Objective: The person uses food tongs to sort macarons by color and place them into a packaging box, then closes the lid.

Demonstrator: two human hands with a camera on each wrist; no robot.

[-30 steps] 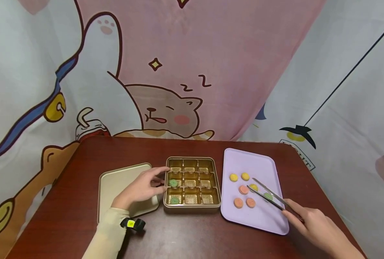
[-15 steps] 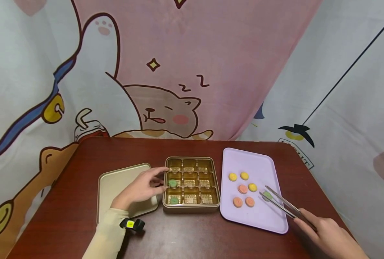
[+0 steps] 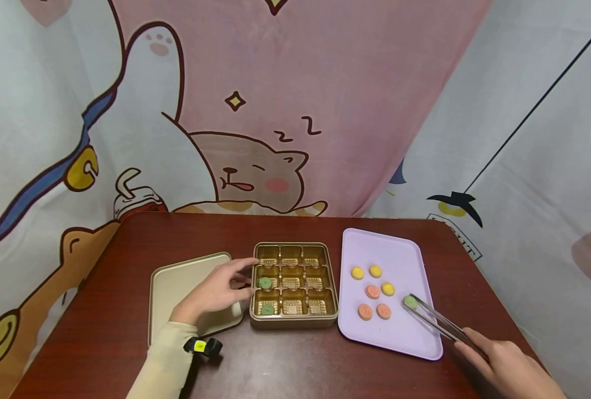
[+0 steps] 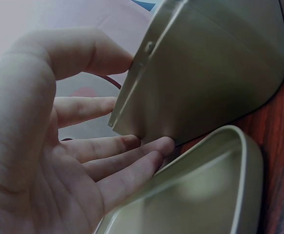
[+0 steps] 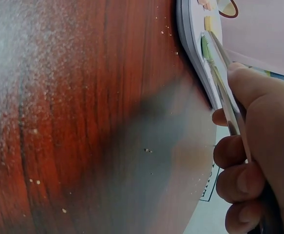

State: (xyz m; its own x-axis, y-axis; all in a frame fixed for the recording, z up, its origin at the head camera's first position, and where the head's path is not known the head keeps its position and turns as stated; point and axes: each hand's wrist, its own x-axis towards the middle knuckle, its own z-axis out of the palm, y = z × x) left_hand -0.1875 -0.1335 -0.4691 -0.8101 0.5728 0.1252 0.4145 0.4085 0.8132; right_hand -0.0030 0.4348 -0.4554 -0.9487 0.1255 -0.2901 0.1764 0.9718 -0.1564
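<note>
now the tongs (image 3: 442,318) have narrowed around the green macaron (image 3: 410,302) on the lilac tray (image 3: 385,338), their tips standing wider a moment ago; this piece, it seems, is just being picked up. the right hand (image 3: 507,360) has a narrow grip, pinching the tongs. the left hand (image 3: 219,289) spreads its grip wide, fingertips touching the left wall of the gold tin (image 3: 295,322), whose left-hand compartments hold two more green macarons (image 3: 265,283).

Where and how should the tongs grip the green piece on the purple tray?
Probably pinch the green piece across opposite sides: it is round and lies flat on the purple tray. Come from the near right, where the right hand holds the tongs; the yellow pieces and pink pieces lie to its left.
</note>
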